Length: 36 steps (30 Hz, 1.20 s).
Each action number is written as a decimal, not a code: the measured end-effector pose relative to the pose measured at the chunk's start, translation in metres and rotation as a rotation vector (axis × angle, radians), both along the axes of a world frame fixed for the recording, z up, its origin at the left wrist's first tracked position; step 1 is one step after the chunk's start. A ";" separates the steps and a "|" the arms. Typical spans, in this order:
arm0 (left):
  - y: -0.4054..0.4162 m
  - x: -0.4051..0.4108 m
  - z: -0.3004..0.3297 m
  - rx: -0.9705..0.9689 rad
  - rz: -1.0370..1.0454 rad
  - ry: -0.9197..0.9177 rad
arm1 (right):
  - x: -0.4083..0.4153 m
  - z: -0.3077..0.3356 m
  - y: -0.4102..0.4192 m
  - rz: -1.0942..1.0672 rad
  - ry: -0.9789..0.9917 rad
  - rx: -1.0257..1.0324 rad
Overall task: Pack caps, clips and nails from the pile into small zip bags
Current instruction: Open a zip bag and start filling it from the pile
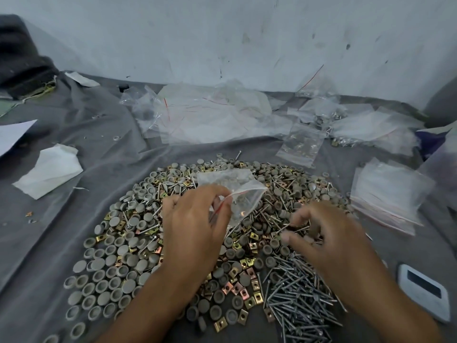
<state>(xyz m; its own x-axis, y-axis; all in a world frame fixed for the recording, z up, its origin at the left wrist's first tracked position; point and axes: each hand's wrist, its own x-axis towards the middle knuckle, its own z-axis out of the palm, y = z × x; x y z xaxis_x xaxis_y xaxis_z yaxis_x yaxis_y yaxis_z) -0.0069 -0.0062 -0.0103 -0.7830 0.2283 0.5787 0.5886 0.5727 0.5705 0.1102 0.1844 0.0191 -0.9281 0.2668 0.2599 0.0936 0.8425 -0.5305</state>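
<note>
- Left hand (195,226) pinches a small zip bag (235,194) at its mouth between thumb and forefinger, holding it above the pile (197,243), the other fingers loosely curled.
- Right hand (329,241) hovers low over the pile just right of the bag, fingers bent and drawn together at the tips; it seems to nip a nail (284,227), though motion blur keeps me from being certain.
- The bag is clear, thin and crumpled, with a red line along its opening; that opening sits at the left fingertips, and the body stretches up and away from the hand, its long axis running from the near left to the far right. A few small pieces show dimly through it.
- Beneath both hands the pile spreads over a grey cloth (74,169): round grey caps (108,276) mostly under and to the left of the left forearm, brass-coloured square clips (247,293) between the two wrists, and silver nails (296,293) heaped under the right forearm, lying at every angle.
- Beyond the hands, by the wall, lie loose empty bags (210,115) and some filled ones (300,144).
- A flat stack of bags (388,194) sits to the right of the right hand.
- Just outside the right forearm lies a white device (422,290).
</note>
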 end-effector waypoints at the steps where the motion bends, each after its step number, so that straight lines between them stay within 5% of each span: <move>1: 0.000 0.000 0.000 -0.005 0.003 0.008 | 0.009 -0.005 0.005 0.025 -0.139 0.017; 4: 0.000 -0.001 -0.001 -0.019 0.002 0.022 | 0.025 -0.014 0.008 0.122 -0.424 0.166; 12: 0.001 0.000 -0.004 -0.041 -0.014 0.004 | 0.016 -0.009 0.006 0.159 -0.279 0.065; 19: 0.000 0.000 -0.005 -0.037 -0.031 -0.030 | -0.032 0.013 -0.009 0.326 0.385 -0.248; 25: 0.003 -0.002 -0.004 -0.003 -0.068 0.001 | -0.055 -0.012 -0.024 0.333 0.807 0.037; 36: 0.003 0.000 -0.004 -0.016 -0.102 -0.003 | -0.055 -0.022 -0.014 0.165 0.534 0.237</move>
<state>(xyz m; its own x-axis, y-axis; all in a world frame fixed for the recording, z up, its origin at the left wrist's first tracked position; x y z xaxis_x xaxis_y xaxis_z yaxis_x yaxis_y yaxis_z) -0.0069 -0.0036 -0.0147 -0.7567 0.3165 0.5720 0.6429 0.5190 0.5633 0.0555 0.1700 -0.0034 -0.6770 0.0085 0.7359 -0.2761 0.9240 -0.2647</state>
